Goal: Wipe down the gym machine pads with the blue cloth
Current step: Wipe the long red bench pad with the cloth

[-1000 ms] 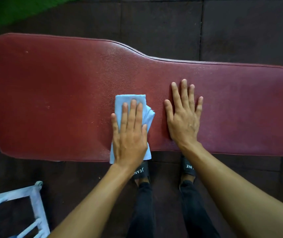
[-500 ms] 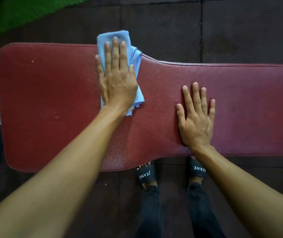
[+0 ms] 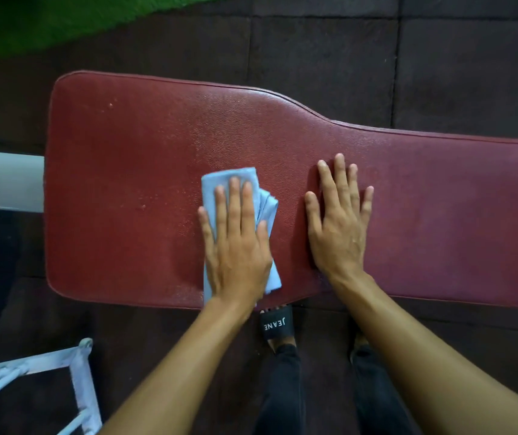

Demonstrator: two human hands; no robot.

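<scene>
A long dark red padded bench (image 3: 132, 171) runs across the view, wide at the left and narrower at the right. A folded blue cloth (image 3: 220, 182) lies on the pad near its front edge. My left hand (image 3: 237, 246) lies flat on the cloth with fingers together, pressing it to the pad, and covers most of it. My right hand (image 3: 339, 221) rests flat on the bare pad just to the right, fingers spread, holding nothing.
A white metal frame bar (image 3: 3, 180) sticks out from the bench's left end. Another pale blue-white frame (image 3: 31, 381) stands at the bottom left. Dark rubber floor tiles (image 3: 314, 58) surround the bench, with green turf (image 3: 31, 20) at the top left. My sandalled feet (image 3: 276, 324) stand below the pad.
My left hand pulled the cloth from the pad's far edge back to its near edge. The view shifted, so the bench sits further right. My right hand stayed flat on the pad.
</scene>
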